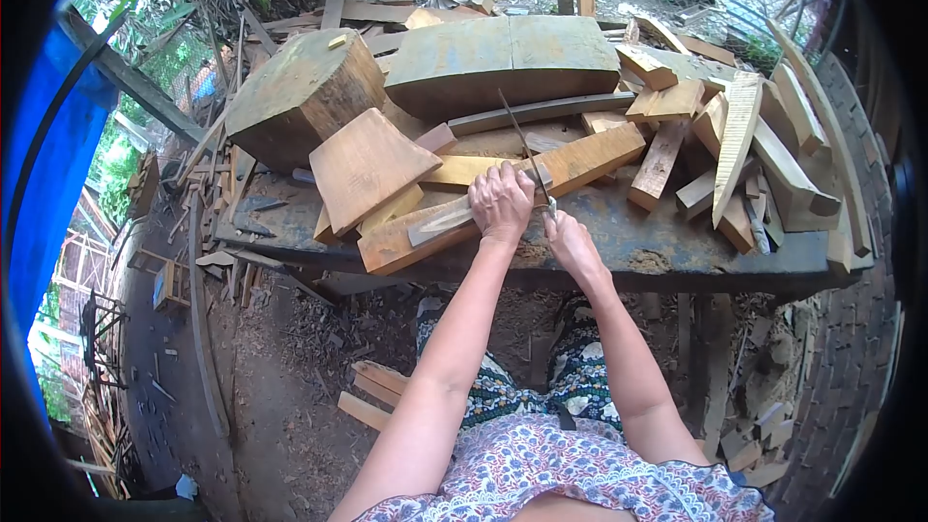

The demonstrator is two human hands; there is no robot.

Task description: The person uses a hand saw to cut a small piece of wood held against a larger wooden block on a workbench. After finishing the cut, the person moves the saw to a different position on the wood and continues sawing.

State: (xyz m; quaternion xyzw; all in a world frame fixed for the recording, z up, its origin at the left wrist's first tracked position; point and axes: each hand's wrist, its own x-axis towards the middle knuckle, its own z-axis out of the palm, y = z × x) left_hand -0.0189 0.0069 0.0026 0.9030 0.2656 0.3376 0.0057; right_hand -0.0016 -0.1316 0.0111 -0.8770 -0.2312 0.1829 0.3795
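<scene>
A long wooden beam (590, 157) lies slantwise across the workbench (619, 232), with a smaller grey-brown strip of wood (440, 224) on top of it. My left hand (502, 201) presses the strip down against the beam, fingers closed over it. Just to the right, my right hand (572, 244) is wrapped round the handle of a thin saw (523, 140). The saw's narrow blade points up and away, crossing the strip close to its right end, beside my left fingers. Whether the blade has cut into the wood cannot be made out.
Behind the beam stand a big wooden block (290, 97) and a long curved block (503, 58). A flat trapezoid board (372, 169) leans at the left. Several offcuts (662, 159) pile up at the right. More wood pieces (372, 394) lie on the ground below.
</scene>
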